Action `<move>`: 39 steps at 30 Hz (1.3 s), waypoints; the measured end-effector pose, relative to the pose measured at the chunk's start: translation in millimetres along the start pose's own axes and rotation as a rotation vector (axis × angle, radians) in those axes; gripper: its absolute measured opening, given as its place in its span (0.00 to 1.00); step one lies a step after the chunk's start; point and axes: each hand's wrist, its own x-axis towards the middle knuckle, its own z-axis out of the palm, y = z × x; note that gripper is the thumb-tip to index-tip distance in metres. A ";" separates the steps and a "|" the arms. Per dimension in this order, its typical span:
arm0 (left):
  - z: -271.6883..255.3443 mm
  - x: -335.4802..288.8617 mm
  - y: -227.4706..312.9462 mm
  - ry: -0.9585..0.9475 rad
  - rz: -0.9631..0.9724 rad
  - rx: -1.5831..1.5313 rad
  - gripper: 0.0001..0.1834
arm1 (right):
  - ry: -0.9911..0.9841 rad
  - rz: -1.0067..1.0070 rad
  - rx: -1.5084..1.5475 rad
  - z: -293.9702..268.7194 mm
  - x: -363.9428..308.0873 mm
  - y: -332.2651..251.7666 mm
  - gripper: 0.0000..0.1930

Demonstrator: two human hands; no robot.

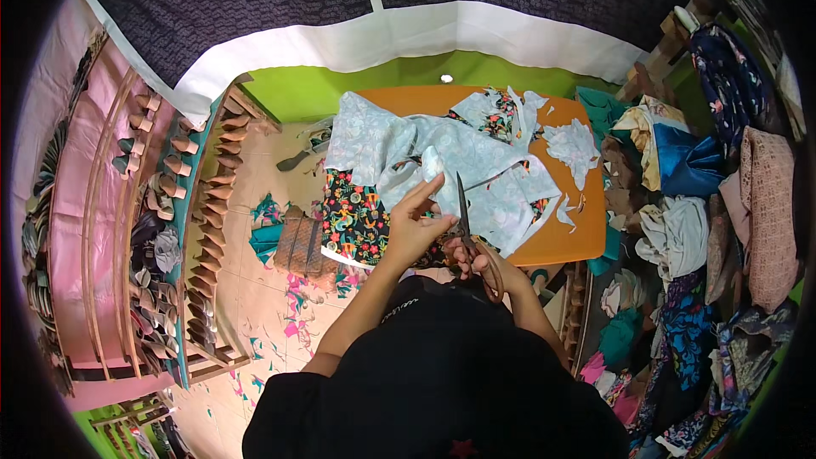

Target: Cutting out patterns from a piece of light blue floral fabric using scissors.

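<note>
My left hand (415, 219) is raised over the table with its fingers closed on a small pale piece (432, 163), which looks like fabric. In my right hand (466, 257) is a pair of dark scissors (463, 208), blades pointing away from me, close beside my left fingers. Whether the blades touch any cloth I cannot tell. Below both hands spreads a large cloth (361, 219), black with a colourful floral print on one side and pale blue-white on the other, partly folded over. It lies on an orange table (591, 234).
Cut scraps (571, 149) are heaped at the table's right end. Wooden racks of shoe forms (212, 238) stand to the left. Piled fabrics (671, 238) crowd the right side. A brown woven-looking bundle (302, 245) and coloured snippets (297, 297) lie on the tiled floor.
</note>
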 end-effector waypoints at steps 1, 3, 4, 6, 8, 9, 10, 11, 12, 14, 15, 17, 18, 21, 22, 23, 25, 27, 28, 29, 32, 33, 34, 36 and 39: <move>0.3 0.1 0.8 -0.005 0.000 0.014 0.35 | 0.021 0.007 0.018 1.1 0.1 -1.0 0.24; 1.8 0.2 5.5 -0.002 -0.015 0.018 0.35 | 0.016 0.022 0.096 3.9 -0.5 -6.3 0.25; 1.8 -0.2 6.7 0.003 -0.029 0.022 0.35 | 0.007 0.038 0.173 6.0 -0.7 -8.7 0.26; 0.5 0.0 4.5 0.006 -0.014 0.030 0.35 | 0.032 0.063 0.227 10.9 -0.8 -12.4 0.26; 1.0 0.7 4.1 0.007 0.000 0.036 0.35 | 0.060 0.087 0.281 13.3 0.0 -14.4 0.26; 2.0 1.1 4.4 0.017 0.002 0.020 0.35 | 0.073 0.088 0.275 13.8 0.7 -15.0 0.25; 2.5 1.5 4.4 0.028 0.004 0.004 0.35 | 0.086 0.089 0.269 13.8 1.1 -15.3 0.24; 2.5 2.0 3.8 0.027 0.005 0.004 0.35 | 0.087 0.089 0.269 13.5 0.9 -13.7 0.24; 2.3 2.7 2.4 0.028 0.018 -0.011 0.35 | 0.093 0.025 0.223 13.2 0.5 -10.7 0.23; 2.0 3.3 -0.8 0.030 0.030 -0.026 0.35 | 0.100 -0.038 0.179 14.1 0.9 -12.6 0.22; 2.4 3.5 -2.5 0.034 0.030 -0.067 0.35 | 0.107 0.025 0.112 14.5 1.7 -17.1 0.33; 3.6 3.8 -5.8 0.039 0.030 -0.108 0.35 | 0.112 0.088 0.045 15.5 2.8 -18.9 0.44; 4.5 3.7 -7.7 0.052 0.038 -0.143 0.35 | 0.132 0.074 0.047 15.8 2.9 -16.7 0.40; 6.2 4.2 -6.3 0.067 0.024 -0.209 0.35 | 0.176 0.074 0.057 17.1 2.8 -16.1 0.34; 7.2 4.4 -4.1 0.070 0.004 -0.238 0.35 | 0.199 0.087 0.065 17.3 2.6 -16.7 0.31; 8.3 4.5 -1.5 0.069 0.003 -0.238 0.35 | 0.200 0.088 0.066 16.9 2.8 -16.6 0.31; 9.7 4.7 2.8 0.087 -0.042 -0.293 0.35 | 0.204 0.092 0.028 15.0 4.6 -14.2 0.21; 8.5 6.0 3.3 0.070 -0.058 -0.301 0.35 | 0.153 0.059 0.247 15.2 5.8 -6.4 0.20; 7.8 6.0 3.5 0.054 -0.075 -0.309 0.35 | 0.101 0.026 0.465 16.3 5.7 -5.0 0.18; 6.9 5.9 1.6 0.054 -0.076 -0.309 0.35 | 0.101 0.027 0.465 16.0 5.6 -6.5 0.18; 4.3 6.1 -4.7 0.033 -0.043 -0.275 0.35 | 0.045 0.063 0.460 15.1 5.9 -11.8 0.16; 4.0 6.1 -5.0 0.036 -0.039 -0.275 0.35 | 0.046 0.076 0.470 14.0 5.8 -10.8 0.15; 4.2 6.1 -5.5 0.039 -0.034 -0.277 0.35 | 0.047 0.090 0.480 12.6 5.5 -9.7 0.15; 4.4 6.3 -5.2 0.046 -0.041 -0.280 0.35 | 0.052 0.148 0.567 9.2 6.5 -7.0 0.15; 4.4 7.1 -4.5 0.060 -0.049 -0.296 0.35 | 0.059 0.165 0.566 6.2 7.1 -2.8 0.14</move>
